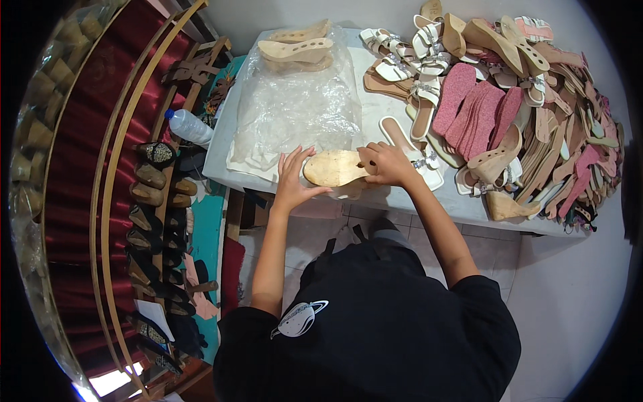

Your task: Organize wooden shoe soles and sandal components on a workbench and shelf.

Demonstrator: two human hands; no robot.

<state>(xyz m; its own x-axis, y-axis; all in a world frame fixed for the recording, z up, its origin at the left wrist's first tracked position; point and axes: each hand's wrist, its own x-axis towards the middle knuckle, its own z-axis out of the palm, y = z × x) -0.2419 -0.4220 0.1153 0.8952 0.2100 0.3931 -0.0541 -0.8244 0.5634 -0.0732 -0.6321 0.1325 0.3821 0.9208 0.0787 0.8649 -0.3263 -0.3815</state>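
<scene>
A pale tan shoe last [329, 168], with a worn, yellowed face, lies level at the table's near edge. Its narrower end is gripped by my right hand [388, 165], whose fingers cover part of it beside a dark hole. Around the rounded toe end, my left hand [293, 177] is open with fingers spread and thumb stretched along the near side; whether it touches the last I cannot tell. Something pale shows just under the last, mostly hidden. Beyond both hands lies a clear plastic sheet [295, 100]. White sandals [429, 100] lie to the right of my right hand.
At the back, pale lasts with holes [295, 49] rest on the plastic. Pink insoles [477, 114] and a heap of tan soles [562, 147] fill the table's right side. A water bottle [189, 127] and a rack of dark shoes [147, 234] stand left.
</scene>
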